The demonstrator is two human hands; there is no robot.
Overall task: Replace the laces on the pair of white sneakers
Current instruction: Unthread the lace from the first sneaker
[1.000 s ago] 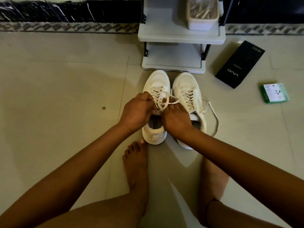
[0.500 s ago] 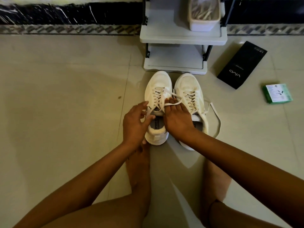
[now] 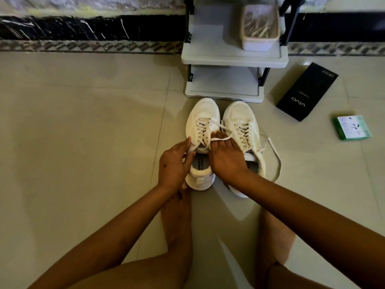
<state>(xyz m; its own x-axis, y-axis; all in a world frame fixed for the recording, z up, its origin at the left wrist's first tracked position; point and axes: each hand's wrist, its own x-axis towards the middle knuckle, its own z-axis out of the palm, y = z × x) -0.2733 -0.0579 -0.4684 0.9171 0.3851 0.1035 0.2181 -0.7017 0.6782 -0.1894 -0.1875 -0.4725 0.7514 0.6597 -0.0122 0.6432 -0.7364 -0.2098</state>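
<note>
The two white sneakers stand side by side on the tiled floor, toes toward the far shelf unit [image 3: 233, 57], and the work is on the left sneaker [image 3: 201, 142]. The left hand [image 3: 174, 163] pinches one end of its lace [image 3: 208, 132] at the near left of the eyelets, thumb and fingers curled on it. The right hand [image 3: 226, 157] lies over the gap between the shoes with the other lace end running across its fingertips; whether it grips that strand I cannot tell.

This looks like the loosening or tying stage at the top eyelets (which of the two is not clear). The right sneaker [image 3: 245, 134] has its lace trailing loose on the floor to the right. The next move calls for a firm hold on both ends and an even pull.
</note>
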